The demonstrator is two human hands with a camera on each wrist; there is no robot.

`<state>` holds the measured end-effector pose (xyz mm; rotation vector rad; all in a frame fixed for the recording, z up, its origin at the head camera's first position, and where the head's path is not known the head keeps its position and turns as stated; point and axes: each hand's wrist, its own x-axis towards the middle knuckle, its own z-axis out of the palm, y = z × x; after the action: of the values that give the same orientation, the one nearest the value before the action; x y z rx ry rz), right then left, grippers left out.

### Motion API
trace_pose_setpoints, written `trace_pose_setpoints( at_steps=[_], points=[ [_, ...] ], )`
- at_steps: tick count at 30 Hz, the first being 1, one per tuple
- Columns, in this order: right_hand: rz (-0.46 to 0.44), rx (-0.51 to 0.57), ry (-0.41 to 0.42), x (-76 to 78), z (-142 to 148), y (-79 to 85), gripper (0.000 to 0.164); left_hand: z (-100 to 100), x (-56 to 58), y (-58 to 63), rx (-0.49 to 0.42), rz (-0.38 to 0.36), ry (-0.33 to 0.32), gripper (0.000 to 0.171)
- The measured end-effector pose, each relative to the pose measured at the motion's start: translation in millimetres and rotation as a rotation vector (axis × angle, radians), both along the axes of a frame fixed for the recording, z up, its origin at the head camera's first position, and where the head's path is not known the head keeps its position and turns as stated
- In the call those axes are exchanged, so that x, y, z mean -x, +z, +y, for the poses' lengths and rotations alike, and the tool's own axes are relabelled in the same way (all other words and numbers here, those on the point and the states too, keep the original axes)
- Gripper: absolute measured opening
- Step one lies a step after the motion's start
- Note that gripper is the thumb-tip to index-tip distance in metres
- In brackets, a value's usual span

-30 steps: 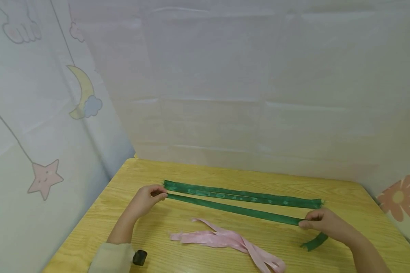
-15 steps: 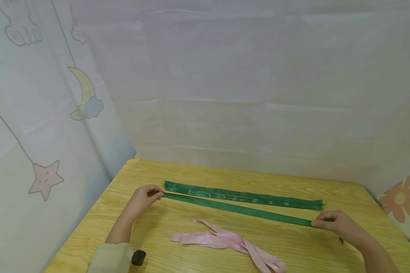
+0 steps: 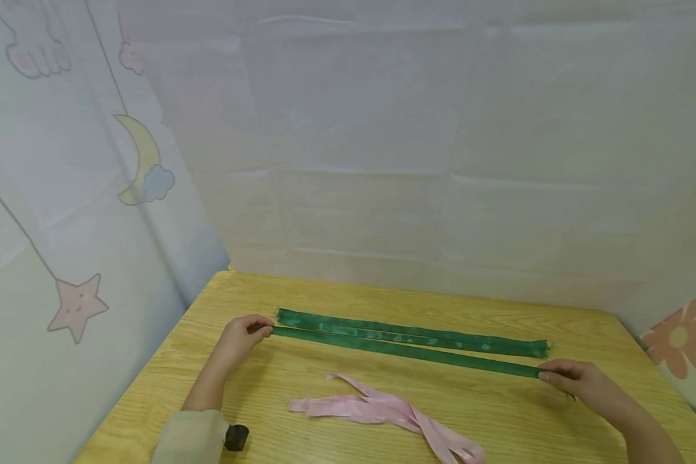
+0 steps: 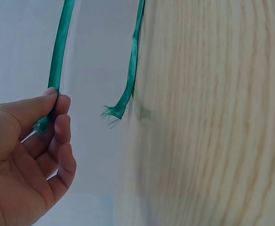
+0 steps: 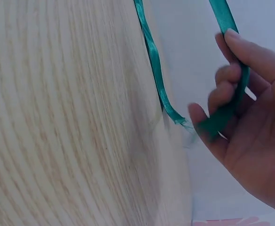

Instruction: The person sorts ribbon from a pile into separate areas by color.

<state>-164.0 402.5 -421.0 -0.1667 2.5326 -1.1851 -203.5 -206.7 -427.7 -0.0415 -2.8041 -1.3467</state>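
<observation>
Held ribbon (image 3: 406,352): stretching straight along the near side of the laid ribbon (image 3: 412,333), running just beside and almost parallel; leaving contact with the table (image 3: 301,438) impossible to tell.
Left hand (image 3: 240,338): pinching one end between thumb and fingers, just beside the laid ribbon's left tip; letting frayed threads stick out past the pinch.
Right hand (image 3: 582,380): pinching near the other end with thumb and forefinger, close to the laid ribbon's right tip, on the near side; trailing a blurred loose tail across the palm, behind curled fingers.
Purpose: seemingly gripping at opposite ends for tension, likely matching the line of the laid ribbon.
Laid ribbon: lying flat, apparently serving as a guide; showing no certain count of strips.
Pink ribbons (image 3: 377,408): lying bunched and overlapping, well off the near side of the laid ribbon, seemingly waiting out of the way.
Edges: meeting the backdrop (image 3: 348,129) beyond the laid ribbon's far side.
Room: narrowing to a sliver between both green lengths; opening wider past either tip of the laid ribbon.
</observation>
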Motion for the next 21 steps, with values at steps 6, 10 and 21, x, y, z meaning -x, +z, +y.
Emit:
trace_pose_setpoints(
  at_steps=[6,10,21],
  points=[
    [0.008,-0.129,-0.167,2.3,5,-2.7,0.052,1,4.4,-6.3,-0.035,-0.033,0.042,0.018],
    [0.027,-0.144,-0.202,4.2,10,-5.6,0.059,1,6.8,-10.8,-0.056,-0.053,0.07,0.018],
    [-0.022,0.119,-0.284,2.7,24,-19.0,0.043,-2,16.9,-26.1,-0.049,-0.014,0.155,0.018]
  ],
)
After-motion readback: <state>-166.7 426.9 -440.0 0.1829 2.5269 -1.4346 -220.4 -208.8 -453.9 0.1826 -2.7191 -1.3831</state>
